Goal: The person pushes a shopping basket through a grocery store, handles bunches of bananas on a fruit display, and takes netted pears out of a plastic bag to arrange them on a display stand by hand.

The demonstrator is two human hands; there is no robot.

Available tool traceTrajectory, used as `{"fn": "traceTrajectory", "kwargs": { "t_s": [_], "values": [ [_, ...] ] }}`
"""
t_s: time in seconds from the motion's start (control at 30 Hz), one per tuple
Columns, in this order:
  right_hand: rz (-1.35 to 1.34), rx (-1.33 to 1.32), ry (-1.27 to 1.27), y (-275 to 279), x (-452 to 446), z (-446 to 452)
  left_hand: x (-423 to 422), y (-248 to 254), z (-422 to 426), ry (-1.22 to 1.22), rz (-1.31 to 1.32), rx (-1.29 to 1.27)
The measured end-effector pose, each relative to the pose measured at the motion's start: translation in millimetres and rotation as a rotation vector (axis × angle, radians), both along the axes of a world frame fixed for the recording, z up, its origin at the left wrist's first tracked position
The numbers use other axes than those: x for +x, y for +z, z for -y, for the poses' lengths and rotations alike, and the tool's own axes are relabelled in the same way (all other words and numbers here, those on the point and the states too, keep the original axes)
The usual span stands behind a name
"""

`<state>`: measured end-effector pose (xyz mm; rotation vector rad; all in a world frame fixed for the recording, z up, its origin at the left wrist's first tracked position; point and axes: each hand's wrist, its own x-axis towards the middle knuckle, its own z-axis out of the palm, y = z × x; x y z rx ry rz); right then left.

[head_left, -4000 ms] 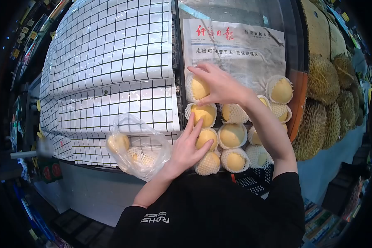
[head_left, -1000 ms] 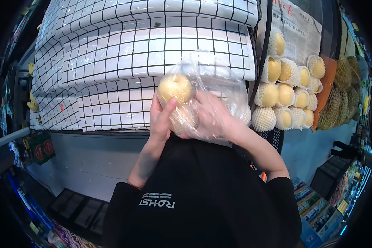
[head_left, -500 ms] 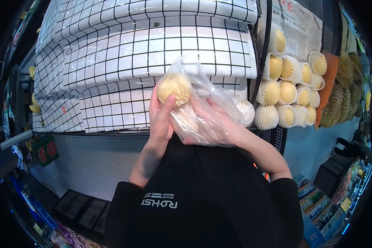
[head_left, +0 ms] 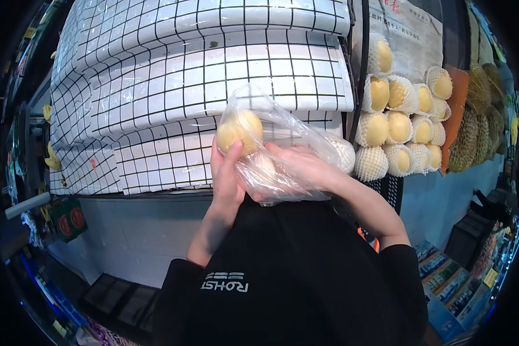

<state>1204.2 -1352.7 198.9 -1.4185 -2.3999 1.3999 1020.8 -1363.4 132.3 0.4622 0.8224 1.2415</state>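
Note:
My left hand (head_left: 227,176) is wrapped around a round, pale yellow fruit (head_left: 240,132), its thumb pressed on the near side. A clear plastic bag (head_left: 288,124) rises behind the fruit and spreads to the right; whether the fruit lies fully inside it I cannot tell. My right hand (head_left: 305,167) is closed on the crumpled bag, with film lying over part of the fingers. Below the fruit, something pale shows through the plastic, too blurred to name. Just right of the bag sits a fruit in a white foam net (head_left: 344,155).
Black-and-white checked sheeting (head_left: 213,75) covers the stepped stand ahead. On the right, several yellow fruits in foam nets (head_left: 399,127) are stacked before a newspaper sheet (head_left: 415,34). Spiky durians (head_left: 473,135) lie beyond an orange divider (head_left: 455,109). A green box (head_left: 69,219) stands lower left.
The fruit and left hand have shifted slightly down relative to the bag's top. My right hand's fingers have moved left, closer to the fruit. The view has turned a little.

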Motion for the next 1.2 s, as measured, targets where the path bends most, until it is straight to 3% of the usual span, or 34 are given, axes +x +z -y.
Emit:
{"fn": "traceTrajectory", "kwargs": {
  "t_s": [0.13,0.2,0.3,0.43,0.5,0.6,0.73,0.83,1.1,1.2],
  "values": [
    [-0.040,-0.118,-0.018,-21,2,1,-3,-5,7,0.003,-0.015,0.008],
    [-0.159,-0.010,-0.009,-23,4,4,-5,-5,8,-0.023,0.089,0.021],
    [-0.186,-0.054,-0.011,-19,7,6,-7,-8,10,-0.036,0.217,-0.042],
    [-0.081,-0.101,-0.013,-13,9,0,-9,-12,16,-0.015,0.126,-0.094],
    [0.124,-0.139,0.100,-19,2,-5,-9,-16,17,-0.002,0.159,-0.103],
    [0.159,-0.307,0.029,-14,-7,-13,-9,-11,16,0.009,0.237,-0.091],
    [0.114,-0.307,0.089,-17,-8,-15,-10,-8,12,-0.014,0.324,-0.034],
    [0.040,-0.387,-0.030,-7,-6,-10,-7,-7,11,-0.055,0.369,0.051],
    [-0.064,-0.019,-0.269,18,-12,15,-12,-12,9,0.032,0.321,-0.036],
    [-0.006,-0.028,-0.326,14,-12,23,-11,-10,8,0.060,0.329,-0.064]
  ]
}}
